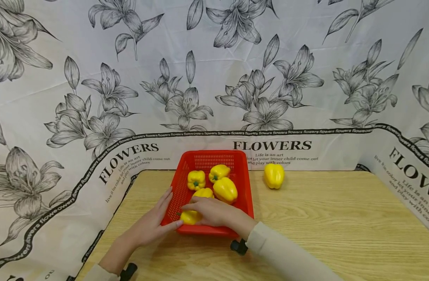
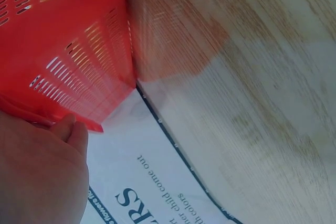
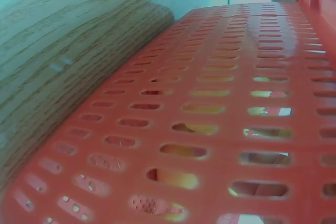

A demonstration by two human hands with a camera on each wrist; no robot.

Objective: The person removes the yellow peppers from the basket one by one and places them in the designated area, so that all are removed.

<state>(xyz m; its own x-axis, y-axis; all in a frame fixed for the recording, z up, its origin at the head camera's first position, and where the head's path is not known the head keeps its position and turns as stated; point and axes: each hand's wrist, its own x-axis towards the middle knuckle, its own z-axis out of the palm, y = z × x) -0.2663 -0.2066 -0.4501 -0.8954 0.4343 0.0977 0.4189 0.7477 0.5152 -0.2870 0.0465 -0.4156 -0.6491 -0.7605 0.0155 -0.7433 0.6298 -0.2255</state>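
Note:
A red plastic basket (image 1: 248, 183) with slotted walls stands on the table, with several yellow bell peppers in it. My left hand (image 1: 152, 224) grips its front left corner, thumb at the front and fingers along the left rim. In the left wrist view, those fingertips lie on the rim. Reaching over the front, my right hand (image 1: 216, 212) holds a yellow bell pepper (image 1: 189, 218) in the near left corner, partly hidden by the fingers. Another bell pepper (image 1: 203, 193) shows just beyond that hand. The right wrist view mostly has the basket's slotted wall (image 3: 210, 108).
One more yellow bell pepper (image 1: 274, 176) stands on the wooden table (image 1: 323, 218), to the right of the basket near the back edge. A white cloth (image 1: 200, 50) printed with flowers hangs behind and along both sides of the table.

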